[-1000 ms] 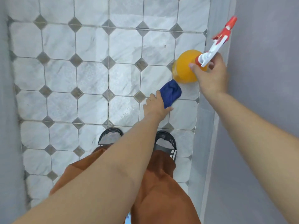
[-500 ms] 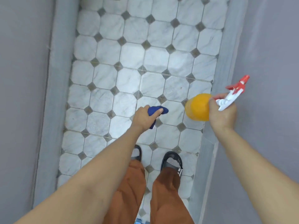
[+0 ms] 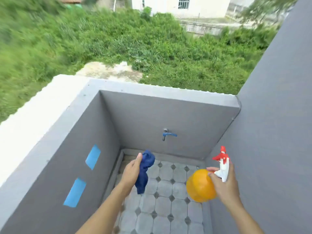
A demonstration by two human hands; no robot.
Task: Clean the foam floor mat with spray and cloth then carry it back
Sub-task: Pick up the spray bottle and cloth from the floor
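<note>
Blue cloth (image 3: 145, 169) is hanging bunched from the left hand (image 3: 131, 173), lower centre of the frame; fingers and thumb are curling round its upper part and the tail is dangling free below the palm. Judgement: gripped as a wad so it travels without dragging on the floor.

The right hand (image 3: 223, 184), lower right, is holding the spray (image 3: 202, 184). Fingers are wrapping the neck just under the white and red trigger head, and the orange body is tilting toward the centre of the frame. No finger is visibly pulling the trigger. Judgement: this is a carrying hold, not a spraying one.

Both hands are therefore occupied and neither is open.

The mat is not showing anywhere in the frame. Only bare tiled floor (image 3: 168, 208) is lying between the grey walls (image 3: 160, 119), so its place cannot be told from here.

A tap (image 3: 167, 134) is sticking out of the far wall, centre frame, above the floor and well apart from both hands. Two blue patches are sitting on the left wall, lower left. Grass and a white building are filling the top of the frame, beyond the wall edge, blurred.

Judgement: cleaning is not yet under way; the person is bringing tools toward wherever the mat lies.
</note>
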